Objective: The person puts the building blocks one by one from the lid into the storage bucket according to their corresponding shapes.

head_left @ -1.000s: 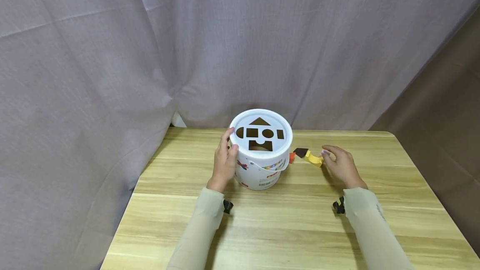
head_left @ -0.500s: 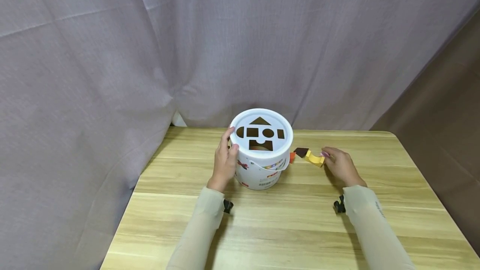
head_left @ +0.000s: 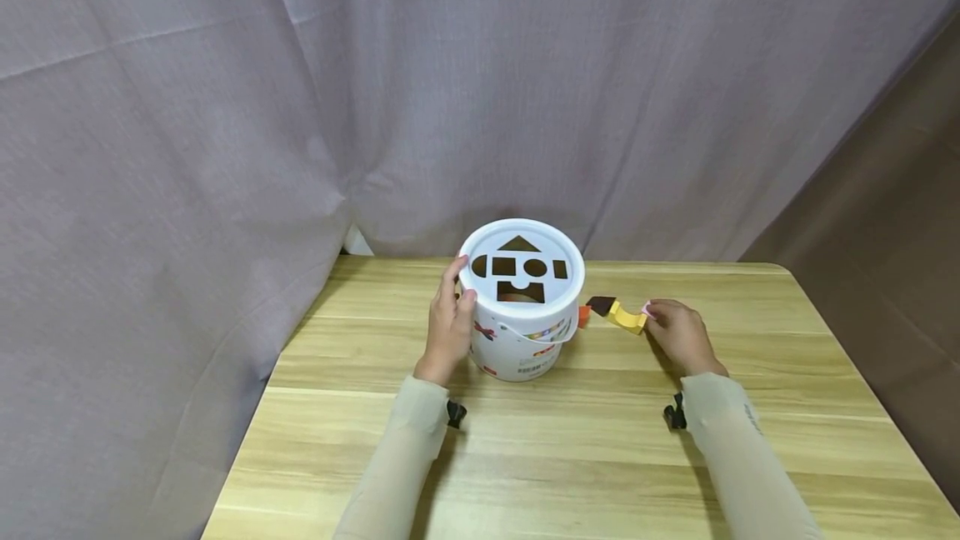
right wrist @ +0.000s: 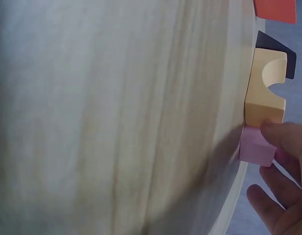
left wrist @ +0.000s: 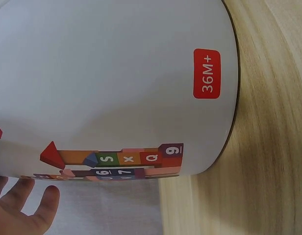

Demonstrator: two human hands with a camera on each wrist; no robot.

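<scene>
A white bucket (head_left: 525, 348) with a shape-cutout lid (head_left: 487, 244) stands on the wooden table (head_left: 600, 448). My left hand (head_left: 448, 319) holds its left side, with fingertips at the rim. The left wrist view shows the bucket wall (left wrist: 116, 83) with printed blocks and my fingers (left wrist: 28, 208) at its edge. Right of the bucket lie an orange block (head_left: 583, 315), a dark brown block (head_left: 602, 304) and a yellow arch block (head_left: 626, 317) in a row. My right hand (head_left: 675, 333) curls its fingers (right wrist: 288, 139) onto a small pink block (right wrist: 255, 148) touching the yellow arch block (right wrist: 265, 90).
A mauve curtain (head_left: 450, 107) hangs close behind the table's back edge and along its left side. A brown wall (head_left: 885, 190) is at the right. Bare wood stretches from the bucket to the front edge.
My right hand has slid a little left and its fingers have curled in onto the pink block beside the yellow arch. The left hand and bucket have stayed put.
</scene>
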